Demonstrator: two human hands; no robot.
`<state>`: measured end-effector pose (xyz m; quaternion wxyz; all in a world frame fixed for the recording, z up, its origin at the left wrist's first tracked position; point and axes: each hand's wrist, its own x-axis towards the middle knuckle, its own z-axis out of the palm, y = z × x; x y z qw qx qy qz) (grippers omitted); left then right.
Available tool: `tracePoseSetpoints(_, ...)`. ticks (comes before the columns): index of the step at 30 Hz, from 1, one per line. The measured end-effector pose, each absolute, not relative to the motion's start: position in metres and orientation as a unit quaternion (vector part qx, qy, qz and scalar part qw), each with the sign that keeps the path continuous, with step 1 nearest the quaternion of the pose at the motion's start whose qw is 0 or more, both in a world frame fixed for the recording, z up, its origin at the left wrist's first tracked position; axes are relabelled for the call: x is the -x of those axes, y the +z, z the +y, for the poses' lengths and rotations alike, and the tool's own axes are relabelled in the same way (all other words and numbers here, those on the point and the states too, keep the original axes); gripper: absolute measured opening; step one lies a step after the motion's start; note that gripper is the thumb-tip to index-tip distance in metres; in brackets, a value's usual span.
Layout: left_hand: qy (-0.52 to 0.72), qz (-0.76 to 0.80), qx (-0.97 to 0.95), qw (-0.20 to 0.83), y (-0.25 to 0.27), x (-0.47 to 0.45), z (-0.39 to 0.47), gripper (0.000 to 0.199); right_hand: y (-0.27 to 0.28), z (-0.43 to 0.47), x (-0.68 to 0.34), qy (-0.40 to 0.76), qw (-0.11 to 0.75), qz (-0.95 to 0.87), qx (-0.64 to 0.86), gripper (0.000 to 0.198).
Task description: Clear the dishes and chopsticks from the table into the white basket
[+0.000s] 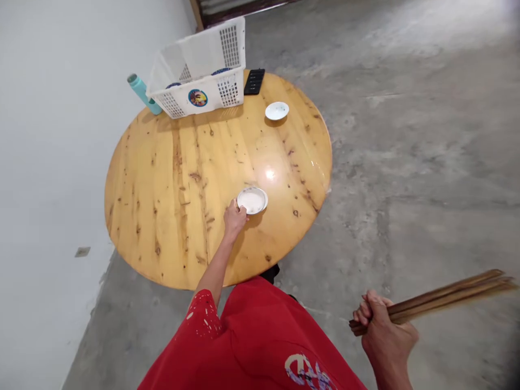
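My left hand (235, 218) grips the near left rim of a small white bowl (252, 201), at the near side of the round wooden table (162, 179). It looks like bowls may be nested there, but I cannot tell. My right hand (385, 327) is closed round a bundle of brown wooden chopsticks (450, 297), out over the floor to the right of the table. The far ends of the chopsticks point right and are slightly blurred. Toward the back right of the table lies a shallow white dish (277, 111).
A white plastic basket (211, 89) with blue-patterned things inside stands at the table's back. Left of it is a turquoise bottle (144, 93); right of it lies a black slotted tray (254, 82). A white wall (52, 135) runs along the left, with grey concrete floor (406, 162) to the right.
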<state>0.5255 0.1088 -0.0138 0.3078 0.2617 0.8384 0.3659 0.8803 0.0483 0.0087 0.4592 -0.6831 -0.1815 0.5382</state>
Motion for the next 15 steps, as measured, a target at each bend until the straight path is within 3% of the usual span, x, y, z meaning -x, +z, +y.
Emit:
tracePoseSetpoints(7, 0.298, 0.885, -0.225, 0.277, -0.016, -0.536, 0.125, 0.049, 0.010, 0.100, -0.863, 0.564, 0.433, -0.195, 0.676, 0.048)
tracePoseSetpoints(15, 0.262, 0.911, -0.217, 0.231, -0.022, -0.541, 0.123, 0.038, 0.004, 0.152, -0.852, 0.623, 0.355, -0.229, 0.658, 0.054)
